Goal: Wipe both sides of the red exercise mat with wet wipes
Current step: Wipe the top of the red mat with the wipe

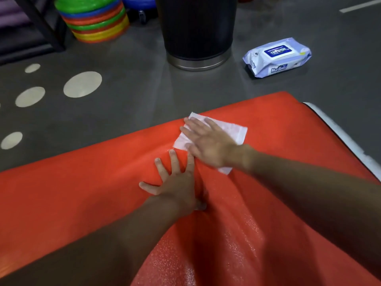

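— What's that mat [82,193] made of?

— Red foam by the look of it, with a fine pebbled grain. It lies on the floor [134,89] under both hands, humped into a soft ridge between them, and it glistens on the stretch nearer the person than the hands.

— And the hands?

— Both flat. The right hand [208,143] has its fingers straight and close together, pressing a thin white wet wipe [226,129] onto the mat; the rectangular sheet sticks out past the fingertips and beside the wrist. The left hand [175,182] sits just beside it, fingers spread wide on bare mat, gripping nothing.

— What's around them?

— Smooth grey floor with pale round dots [82,84] off to the left of the left hand. Well beyond the right hand's fingertips lies a soft pack of wipes [277,56], white and blue, crinkled. Left of that stands a black cylindrical bin [198,29] with a shiny metal base. Farther left is a stack of glossy coloured rings [97,19], green, blue, orange and yellow.
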A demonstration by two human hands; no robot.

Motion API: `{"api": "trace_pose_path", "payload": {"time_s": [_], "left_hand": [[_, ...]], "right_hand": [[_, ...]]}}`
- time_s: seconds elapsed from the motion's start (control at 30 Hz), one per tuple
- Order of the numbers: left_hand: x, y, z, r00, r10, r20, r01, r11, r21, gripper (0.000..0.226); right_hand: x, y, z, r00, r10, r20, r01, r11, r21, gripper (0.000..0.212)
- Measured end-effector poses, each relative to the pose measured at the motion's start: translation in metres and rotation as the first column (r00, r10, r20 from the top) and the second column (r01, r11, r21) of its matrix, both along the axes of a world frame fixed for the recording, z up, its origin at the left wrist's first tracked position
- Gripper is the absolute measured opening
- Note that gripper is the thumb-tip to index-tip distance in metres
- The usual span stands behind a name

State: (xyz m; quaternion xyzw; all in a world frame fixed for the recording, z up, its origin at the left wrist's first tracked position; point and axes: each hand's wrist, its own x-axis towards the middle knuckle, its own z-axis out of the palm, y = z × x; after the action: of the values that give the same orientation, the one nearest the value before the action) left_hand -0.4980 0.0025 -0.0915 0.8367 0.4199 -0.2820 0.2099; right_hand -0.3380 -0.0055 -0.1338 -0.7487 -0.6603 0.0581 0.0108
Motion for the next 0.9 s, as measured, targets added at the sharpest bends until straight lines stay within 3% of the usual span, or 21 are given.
{"api": "trace_pose_path", "payload": {"time_s": [0.03, 0.13, 0.17, 0.3, 0.33, 0.47, 0.53, 0.63, 0.67, 0.8, 0.83, 0.9], "left_hand": [[0.0, 0.001, -0.001, 1.0, 0.001, 0.007, -0.001, 1.0, -0.002, 0.132], [0.0, 0.001, -0.001, 1.0, 0.006, 0.017, -0.006, 1.0, 0.0, 0.132], [0.0, 0.0, -0.001, 1.0, 0.007, 0.019, -0.007, 1.0, 0.005, 0.132], [-0.002, 0.0, 0.0, 0.999, 0.006, 0.031, -0.007, 1.0, 0.014, 0.131], [-0.002, 0.0, 0.0, 0.999, 0.007, 0.035, -0.007, 1.0, 0.012, 0.131], [-0.001, -0.001, 0.0, 0.999, 0.015, 0.042, -0.016, 1.0, 0.013, 0.131], [-0.002, 0.0, 0.0, 0.999, 0.014, 0.052, -0.015, 1.0, 0.012, 0.131], [-0.005, 0.0, 0.0, 0.997, 0.023, 0.077, -0.024, 1.0, 0.018, 0.13], [-0.006, 0.0, 0.0, 0.996, 0.033, 0.083, -0.035, 0.999, 0.026, 0.132], [-0.006, 0.0, 0.0, 0.995, 0.047, 0.093, -0.051, 0.998, 0.038, 0.135], [-0.006, 0.0, 0.001, 0.994, 0.05, 0.098, -0.054, 0.998, 0.033, 0.134], [-0.009, -0.003, 0.004, 0.991, 0.061, 0.118, -0.065, 0.997, 0.032, 0.131]], "right_hand": [[0.018, 0.0, 0.0, 0.999, -0.04, 0.008, 0.04, 0.999, 0.016, 0.064], [0.043, 0.001, -0.001, 0.905, -0.425, -0.011, 0.424, 0.905, -0.026, 0.064], [0.031, 0.001, -0.001, 0.897, -0.441, -0.028, 0.441, 0.897, -0.024, 0.064], [-0.005, -0.018, -0.005, 0.992, -0.099, -0.073, 0.102, 0.994, 0.045, 0.064], [0.006, -0.021, -0.006, 0.993, -0.095, -0.068, 0.1, 0.993, 0.061, 0.067], [0.029, -0.019, -0.005, 0.887, -0.46, -0.039, 0.459, 0.888, -0.022, 0.067], [-0.002, -0.021, -0.003, 0.922, -0.386, -0.023, 0.386, 0.922, -0.026, 0.066], [-0.025, -0.052, -0.004, 0.994, -0.105, -0.031, 0.106, 0.994, 0.026, 0.069], [-0.015, -0.058, -0.004, 0.996, -0.08, -0.031, 0.081, 0.996, 0.036, 0.072], [0.005, -0.057, -0.003, 0.916, -0.401, -0.014, 0.4, 0.915, -0.041, 0.066], [-0.01, -0.056, -0.003, 0.911, -0.413, -0.003, 0.413, 0.91, -0.047, 0.067], [-0.044, -0.064, -0.004, 0.961, -0.278, -0.006, 0.278, 0.96, -0.018, 0.073]]}}
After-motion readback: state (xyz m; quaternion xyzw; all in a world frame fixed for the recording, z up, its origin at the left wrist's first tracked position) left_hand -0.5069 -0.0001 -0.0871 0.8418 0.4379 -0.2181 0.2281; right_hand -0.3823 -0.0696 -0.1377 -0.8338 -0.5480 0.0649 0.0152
